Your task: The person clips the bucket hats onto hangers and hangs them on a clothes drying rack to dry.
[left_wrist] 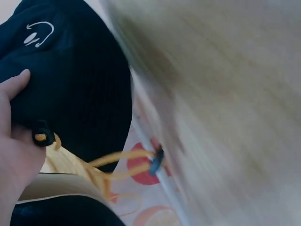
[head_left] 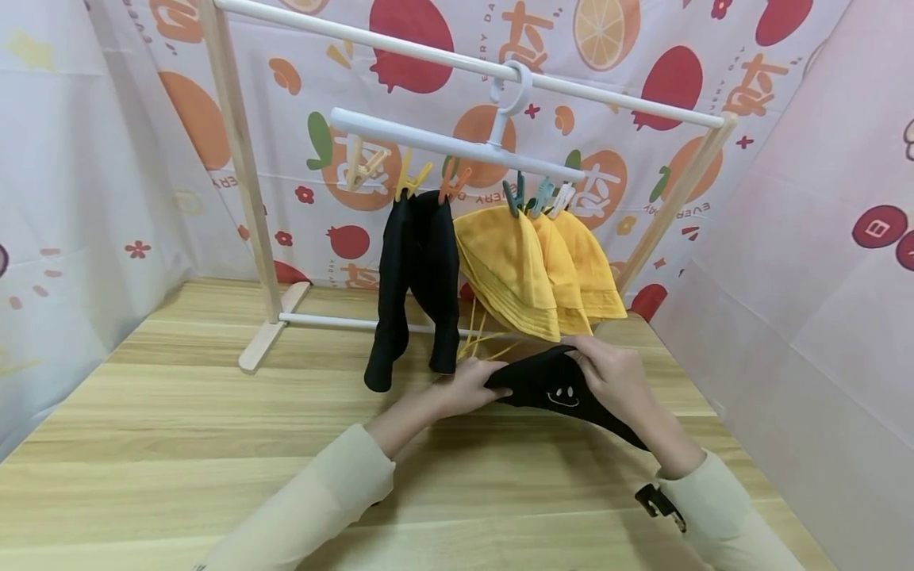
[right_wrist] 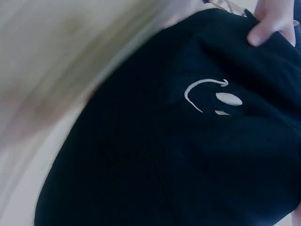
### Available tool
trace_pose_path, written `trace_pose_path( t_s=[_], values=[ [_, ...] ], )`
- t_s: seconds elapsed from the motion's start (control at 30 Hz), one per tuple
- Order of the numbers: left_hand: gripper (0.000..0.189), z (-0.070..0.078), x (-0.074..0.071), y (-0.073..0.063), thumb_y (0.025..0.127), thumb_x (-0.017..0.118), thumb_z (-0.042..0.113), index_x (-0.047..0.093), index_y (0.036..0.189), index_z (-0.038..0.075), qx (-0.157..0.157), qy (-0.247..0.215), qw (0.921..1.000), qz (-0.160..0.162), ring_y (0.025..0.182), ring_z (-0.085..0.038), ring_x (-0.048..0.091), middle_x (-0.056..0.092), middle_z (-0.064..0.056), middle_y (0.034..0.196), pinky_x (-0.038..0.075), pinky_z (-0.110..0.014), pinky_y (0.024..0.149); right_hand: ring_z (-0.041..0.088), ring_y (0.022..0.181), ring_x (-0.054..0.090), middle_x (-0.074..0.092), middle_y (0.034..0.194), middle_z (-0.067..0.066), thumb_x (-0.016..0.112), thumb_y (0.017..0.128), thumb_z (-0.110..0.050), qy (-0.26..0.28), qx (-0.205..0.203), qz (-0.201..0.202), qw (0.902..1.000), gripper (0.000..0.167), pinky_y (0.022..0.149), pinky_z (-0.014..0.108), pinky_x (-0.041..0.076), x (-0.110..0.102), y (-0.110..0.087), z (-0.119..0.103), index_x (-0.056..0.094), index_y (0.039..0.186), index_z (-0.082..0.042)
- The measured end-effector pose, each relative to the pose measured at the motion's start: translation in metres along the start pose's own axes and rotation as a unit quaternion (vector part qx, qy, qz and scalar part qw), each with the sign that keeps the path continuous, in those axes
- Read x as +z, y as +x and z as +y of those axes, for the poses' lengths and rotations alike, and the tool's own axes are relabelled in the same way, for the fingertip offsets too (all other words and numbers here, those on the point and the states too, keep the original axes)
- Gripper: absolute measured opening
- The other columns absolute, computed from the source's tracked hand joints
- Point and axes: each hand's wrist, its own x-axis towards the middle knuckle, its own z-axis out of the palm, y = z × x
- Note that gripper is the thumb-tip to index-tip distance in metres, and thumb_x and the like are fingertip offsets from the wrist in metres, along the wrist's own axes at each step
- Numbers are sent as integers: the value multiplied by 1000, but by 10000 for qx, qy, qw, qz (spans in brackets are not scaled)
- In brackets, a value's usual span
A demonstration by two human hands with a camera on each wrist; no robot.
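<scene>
Between both hands is a black hat (head_left: 543, 385) with a white smiley face; the wrist views show its broad dark fabric (left_wrist: 89, 80) up close. My left hand (head_left: 467, 387) grips its left edge, thumb on the near side. The right hand (head_left: 617, 377) holds its upper right part, fingers partly hidden by the fabric. Just above hang yellow hats (head_left: 507, 258), with dark green, light teal and white clothespins (head_left: 562, 201) at their tops. To their left, a long black two-legged garment (head_left: 421, 277) hangs from yellow and orange clothespins (head_left: 412, 176).
A pale hanger (head_left: 428, 143) hooks over the white rail (head_left: 614, 97) of a wooden stand (head_left: 239, 151). One beige clothespin (head_left: 364, 165) on the hanger holds nothing. The wood-grain table (head_left: 178, 444) lies below, with printed cloth (head_left: 793, 262) around it. Yellow cords (head_left: 480, 341) dangle below the hats.
</scene>
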Motion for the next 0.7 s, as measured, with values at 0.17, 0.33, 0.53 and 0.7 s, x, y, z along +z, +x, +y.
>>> trace_pose_path(
  t_s=[0.17,0.33,0.53,0.7],
  values=[
    [24,11,-13,-5,85,67,16,63,103,1,-184,361,9989,-237,67,-20,61,66,-10,82,47,-28,62,12,58,57,66,81,4,63,82,0,47,18,-26,10000,17,48,30,45,-13,10,-3,65,96,-7],
    [25,27,-28,-7,88,64,21,61,107,6,-366,370,9968,-606,67,-16,61,65,-7,82,47,-29,63,12,60,55,67,87,6,57,91,-13,150,72,-13,9999,12,54,33,47,-28,17,-6,65,97,-6],
    [20,40,-44,-16,86,66,15,61,103,5,104,-267,9995,-151,78,-15,63,66,-8,89,49,-27,70,10,57,47,62,73,0,54,93,-17,479,307,-17,9984,14,56,28,42,-43,32,-14,65,96,-9],
    [15,48,-70,-30,84,67,11,64,97,5,262,-577,9980,-5,80,-10,61,67,-3,90,47,-26,70,7,67,50,60,80,-8,59,88,-6,1064,779,-595,9895,12,65,23,42,-54,50,-28,65,96,-14]
  ],
)
